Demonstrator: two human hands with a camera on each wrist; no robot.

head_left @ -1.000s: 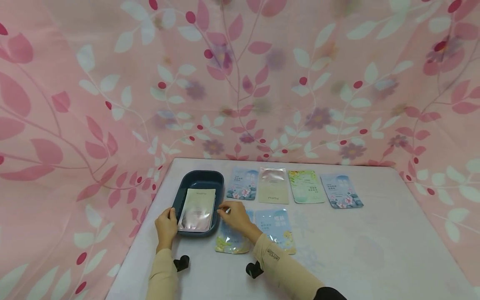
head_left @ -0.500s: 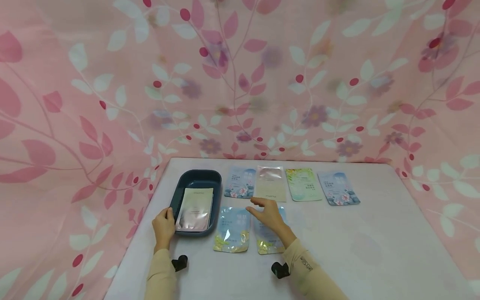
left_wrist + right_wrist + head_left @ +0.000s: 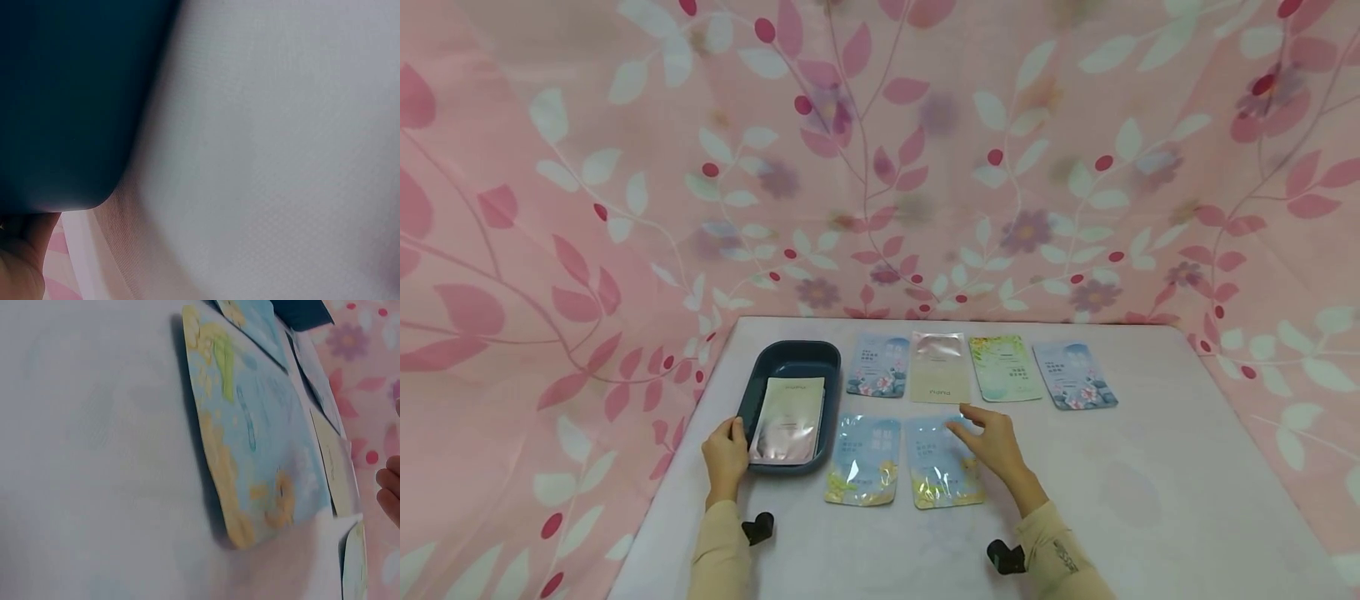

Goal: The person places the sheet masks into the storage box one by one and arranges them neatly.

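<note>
My left hand (image 3: pixel 726 458) grips the left rim of a dark blue rectangular tray (image 3: pixel 796 353). In the left wrist view, the tray's side wall (image 3: pixel 69 112) fills the upper left, with part of the left hand (image 3: pixel 19 269) beneath it. A few flat sachets lie stacked in the tray, topped by a pale green and silvery pink sachet (image 3: pixel 788 419). My right hand (image 3: pixel 997 446) is over the upper right of a blue sachet with yellow flowers (image 3: pixel 942 479); thumb and fingers are apart with nothing between them. In the right wrist view its fingers (image 3: pixel 390 487) show at the right edge.
Another blue and yellow sachet (image 3: pixel 862 460) lies between the tray and the right hand. Behind, a row holds a blue lotus sachet (image 3: pixel 877 365), a beige sachet (image 3: pixel 940 368), a green sachet (image 3: pixel 1006 368) and a second lotus sachet (image 3: pixel 1075 375). A pink floral curtain (image 3: pixel 880 167) backs the white table (image 3: pixel 1150 467).
My right hand has moved right, from beside the tray's right rim to over the right blue sachet, and its pinched fingers have spread. The left hand stays on the tray.
</note>
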